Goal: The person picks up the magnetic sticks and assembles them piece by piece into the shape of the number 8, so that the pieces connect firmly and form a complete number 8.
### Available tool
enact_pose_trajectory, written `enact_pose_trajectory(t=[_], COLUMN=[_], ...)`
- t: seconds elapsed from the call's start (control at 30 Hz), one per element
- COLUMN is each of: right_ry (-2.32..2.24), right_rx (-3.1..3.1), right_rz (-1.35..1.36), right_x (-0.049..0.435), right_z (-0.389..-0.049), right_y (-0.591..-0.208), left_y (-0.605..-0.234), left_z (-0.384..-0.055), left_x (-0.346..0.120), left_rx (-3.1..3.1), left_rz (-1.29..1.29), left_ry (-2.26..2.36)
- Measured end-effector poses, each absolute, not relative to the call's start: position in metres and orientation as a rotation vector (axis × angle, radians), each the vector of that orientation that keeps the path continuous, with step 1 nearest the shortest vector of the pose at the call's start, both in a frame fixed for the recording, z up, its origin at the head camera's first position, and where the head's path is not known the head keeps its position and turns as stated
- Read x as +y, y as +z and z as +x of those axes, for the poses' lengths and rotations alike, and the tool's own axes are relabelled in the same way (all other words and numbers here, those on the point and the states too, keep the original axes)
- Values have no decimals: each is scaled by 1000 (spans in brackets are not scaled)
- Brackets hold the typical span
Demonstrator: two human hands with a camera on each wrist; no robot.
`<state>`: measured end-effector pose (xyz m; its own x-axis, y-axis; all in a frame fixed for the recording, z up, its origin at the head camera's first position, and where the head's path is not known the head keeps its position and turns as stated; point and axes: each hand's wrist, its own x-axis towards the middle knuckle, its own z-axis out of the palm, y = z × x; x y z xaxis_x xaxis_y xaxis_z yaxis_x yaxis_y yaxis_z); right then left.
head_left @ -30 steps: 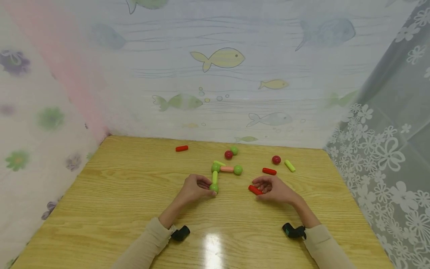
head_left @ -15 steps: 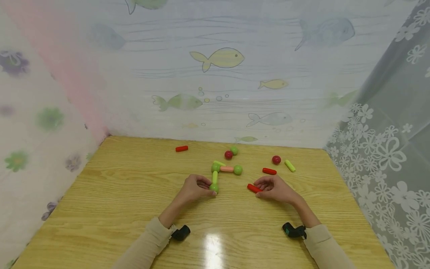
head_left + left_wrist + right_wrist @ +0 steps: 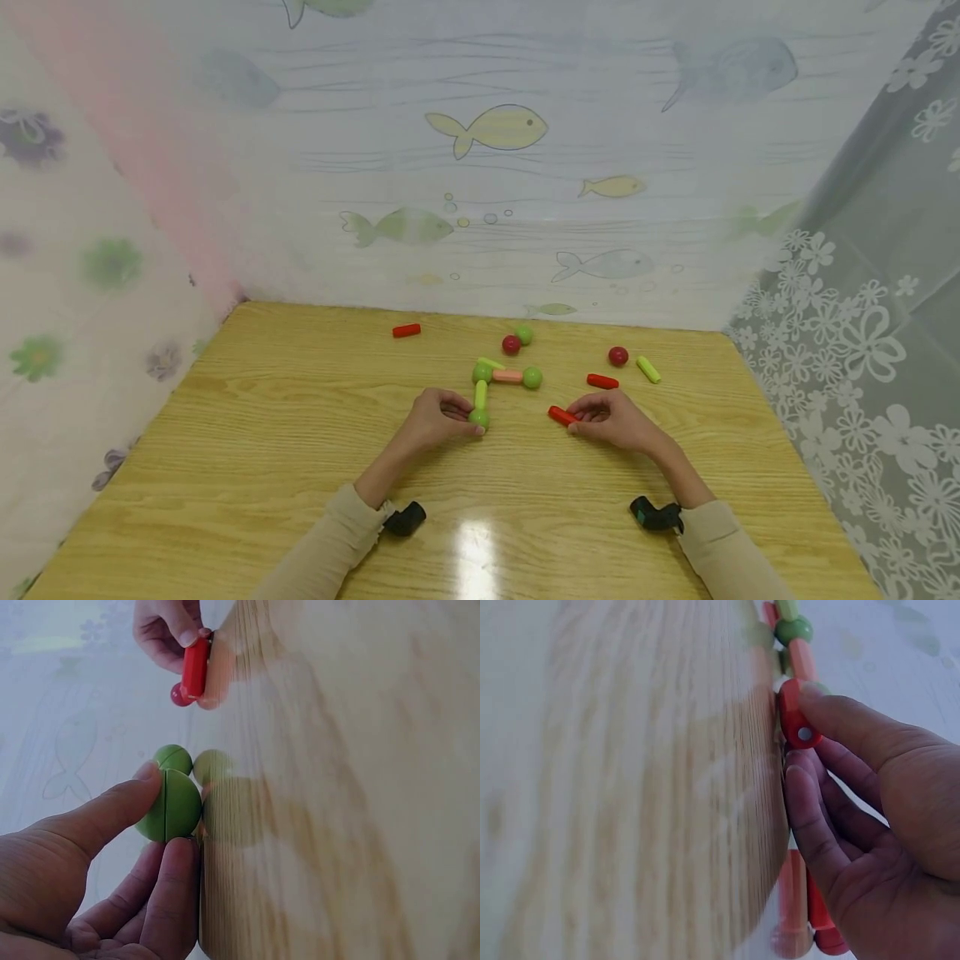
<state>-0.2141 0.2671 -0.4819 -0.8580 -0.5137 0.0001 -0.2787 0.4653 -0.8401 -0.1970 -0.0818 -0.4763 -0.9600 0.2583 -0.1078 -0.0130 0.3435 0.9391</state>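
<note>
My left hand pinches a green ball between thumb and fingertips, low over the wooden table. That ball sits at the near end of a yellow-green rod. The rod's far end meets another green ball, from which a salmon rod runs right to a third green ball. A further yellow-green rod shows behind the corner ball. My right hand pinches a red rod by its right end, and a silvery disc shows on the rod's end face.
Behind the joined pieces lie a dark red ball and a green ball. A loose red rod, a red ball and a yellow-green rod lie beyond my right hand. Another red rod rests at the back left.
The red rod has shifted slightly left and away from me, and my right thumb has closed in on it. My left hand and the joined pieces hold still.
</note>
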Motion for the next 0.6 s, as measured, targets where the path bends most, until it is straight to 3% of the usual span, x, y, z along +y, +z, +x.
enact_pose_trajectory(t=[0.6], right_ry=[-1323], right_rx=[2528], right_rz=[-658], right_x=[261], right_z=[-213], right_y=[-490], left_y=[-479], left_z=[-198], left_x=[-82], left_rx=[2364], left_rz=[208], left_ry=[1656])
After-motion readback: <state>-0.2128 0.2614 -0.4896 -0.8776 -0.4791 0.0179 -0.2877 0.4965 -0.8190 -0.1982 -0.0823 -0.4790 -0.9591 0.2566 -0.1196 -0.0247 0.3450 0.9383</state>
